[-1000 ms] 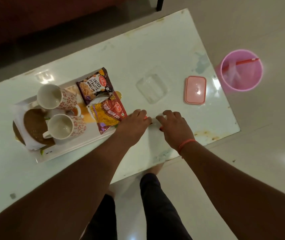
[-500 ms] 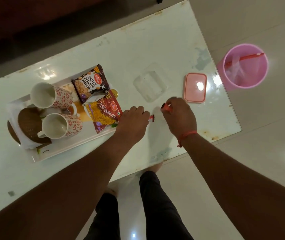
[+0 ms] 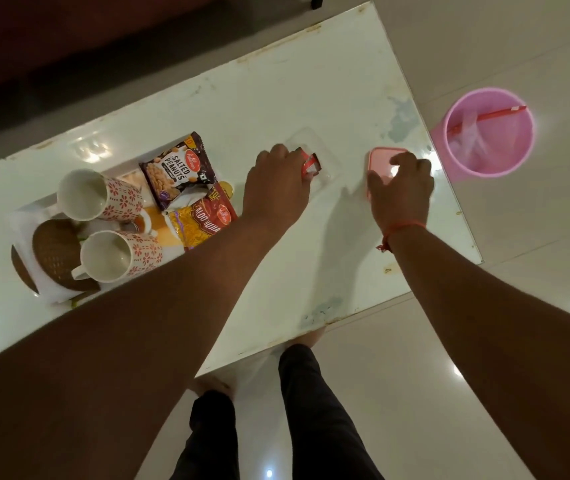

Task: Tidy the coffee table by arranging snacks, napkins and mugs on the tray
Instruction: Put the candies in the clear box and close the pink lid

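Note:
A white tray [image 3: 46, 205] at the table's left holds two red-patterned mugs [image 3: 86, 195] [image 3: 107, 258], woven coasters [image 3: 55, 251], a salted peanuts packet [image 3: 179, 168] and a yellow-red bhujia packet [image 3: 204, 216]. My left hand [image 3: 276, 181] pinches a small red sachet [image 3: 311, 164] over a clear plastic container [image 3: 328, 168] in the middle of the table. To the right, my right hand [image 3: 401, 188] lies over a pink lid [image 3: 383, 157], with thumb and fingers curled round its edges.
The white coffee table [image 3: 276, 98] ends just right of the pink lid. A pink bin [image 3: 487, 133] with a liner stands on the floor beyond that edge. My legs are at the table's near edge.
Both hands left the near middle of the table. The left carried the red sachet up to the clear container. The right moved right onto the pink lid.

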The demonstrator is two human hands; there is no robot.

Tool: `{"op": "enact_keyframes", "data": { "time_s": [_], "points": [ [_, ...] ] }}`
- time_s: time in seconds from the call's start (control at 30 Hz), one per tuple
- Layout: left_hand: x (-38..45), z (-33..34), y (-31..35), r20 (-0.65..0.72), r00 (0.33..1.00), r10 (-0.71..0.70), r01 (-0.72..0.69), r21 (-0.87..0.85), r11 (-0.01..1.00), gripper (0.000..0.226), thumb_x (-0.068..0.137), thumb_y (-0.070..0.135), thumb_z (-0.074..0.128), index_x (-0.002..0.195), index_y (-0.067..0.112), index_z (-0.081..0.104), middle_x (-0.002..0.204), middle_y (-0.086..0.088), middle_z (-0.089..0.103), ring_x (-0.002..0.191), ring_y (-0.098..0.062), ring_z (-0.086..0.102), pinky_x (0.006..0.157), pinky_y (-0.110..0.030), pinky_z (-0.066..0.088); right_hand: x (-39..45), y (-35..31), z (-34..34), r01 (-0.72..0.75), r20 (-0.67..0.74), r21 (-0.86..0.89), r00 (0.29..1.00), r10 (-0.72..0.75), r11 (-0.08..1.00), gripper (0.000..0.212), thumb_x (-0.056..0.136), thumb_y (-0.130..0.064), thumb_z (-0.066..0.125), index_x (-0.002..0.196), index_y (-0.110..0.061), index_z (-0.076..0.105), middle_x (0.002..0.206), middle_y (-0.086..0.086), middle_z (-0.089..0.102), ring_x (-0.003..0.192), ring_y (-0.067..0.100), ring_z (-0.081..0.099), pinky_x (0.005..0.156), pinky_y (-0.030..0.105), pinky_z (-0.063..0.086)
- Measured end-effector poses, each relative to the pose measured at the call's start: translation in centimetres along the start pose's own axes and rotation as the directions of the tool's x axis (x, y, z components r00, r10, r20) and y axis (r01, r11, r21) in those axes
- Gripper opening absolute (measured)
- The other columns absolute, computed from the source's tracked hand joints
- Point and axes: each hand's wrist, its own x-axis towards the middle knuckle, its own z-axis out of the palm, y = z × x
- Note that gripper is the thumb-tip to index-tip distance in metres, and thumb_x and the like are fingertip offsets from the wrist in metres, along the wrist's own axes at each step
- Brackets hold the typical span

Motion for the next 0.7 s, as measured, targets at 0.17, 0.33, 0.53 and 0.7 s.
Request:
{"op": "enact_keyframes", "data": {
  "time_s": [0.17, 0.33, 0.53, 0.7],
  "points": [
    [2.1, 1.1, 0.7, 0.099, 0.995, -0.013, -0.002, 0.152, 0.988, 0.027, 0.091, 0.029, 0.061, 0.113, 0.014, 0.065, 0.121, -0.01, 0.049, 0.111, -0.032, 0.047, 0.082, -0.041, 0.045, -0.7, 2.2, 0.2, -0.016, 0.061, -0.227, 0.998, 0.03, 0.974, 0.071, 0.082, -0.054, 0.067, 0.137, -0.016, 0.042, 0.141, 0.015, 0.038, 0.124, 0.039, 0.043, 0.1, 0.053, 0.043],
    [1.5, 0.5, -0.1, 0.03, 0.999, -0.017, 0.018, -0.029, 0.999, 0.026, 0.092, 0.022, 0.063, 0.116, 0.011, 0.063, 0.124, -0.011, 0.049, 0.113, -0.029, 0.046, 0.086, -0.038, 0.05, -0.2, 1.5, 1.0, 0.03, 0.078, -0.358, 0.997, -0.002, 0.933, 0.078, 0.078, -0.059, 0.069, 0.134, -0.013, 0.04, 0.133, 0.02, 0.043, 0.118, 0.041, 0.046, 0.095, 0.052, 0.046],
    [-0.7, 0.7, -0.9, -0.071, 0.978, -0.196, 0.167, -0.295, 0.941, 0.029, 0.091, 0.01, 0.059, 0.12, 0.014, 0.061, 0.127, -0.009, 0.049, 0.12, -0.026, 0.049, 0.092, -0.027, 0.043, -0.1, 1.8, 1.0, 0.063, 0.083, -0.351, 0.996, -0.036, 0.934, 0.066, 0.078, -0.038, 0.071, 0.13, -0.01, 0.042, 0.124, 0.021, 0.046, 0.112, 0.039, 0.045, 0.091, 0.048, 0.049],
    [-1.3, 0.9, -0.9, -0.107, 0.93, -0.353, 0.256, -0.502, 0.826, 0.025, 0.091, 0.005, 0.058, 0.114, 0.014, 0.061, 0.121, -0.006, 0.052, 0.108, -0.021, 0.057, 0.09, -0.031, 0.052, -0.3, 1.0, -0.1, -0.076, 0.11, 0.037, 0.991, 0.072, 0.996, 0.068, 0.075, -0.036, 0.072, 0.135, -0.016, 0.043, 0.125, 0.017, 0.048, 0.12, 0.034, 0.043, 0.101, 0.035, 0.034]
  ]
}}
